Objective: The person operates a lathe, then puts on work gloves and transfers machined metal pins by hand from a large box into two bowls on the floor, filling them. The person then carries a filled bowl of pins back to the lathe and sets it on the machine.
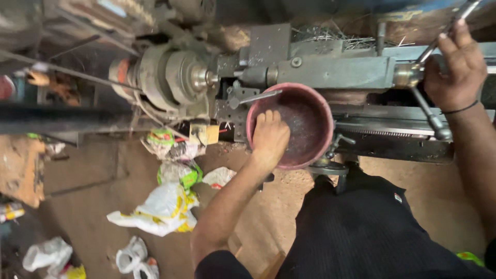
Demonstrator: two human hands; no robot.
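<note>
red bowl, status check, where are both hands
Left hand inside red bowl, fingers curled. Right hand gripping lathe handle. Nothing blocking either.

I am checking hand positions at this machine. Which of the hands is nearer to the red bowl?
Left. The left hand reaches inside the red bowl, fingers on its inner surface. The right hand is far to the right, gripping a metal handle of the machine.

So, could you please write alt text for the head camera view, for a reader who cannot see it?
Seen from above, a person at a lathe reaches the left hand into a red bowl while the right hand grips a metal handle. Plastic bags lie on the dirt floor beside the machine.
</note>
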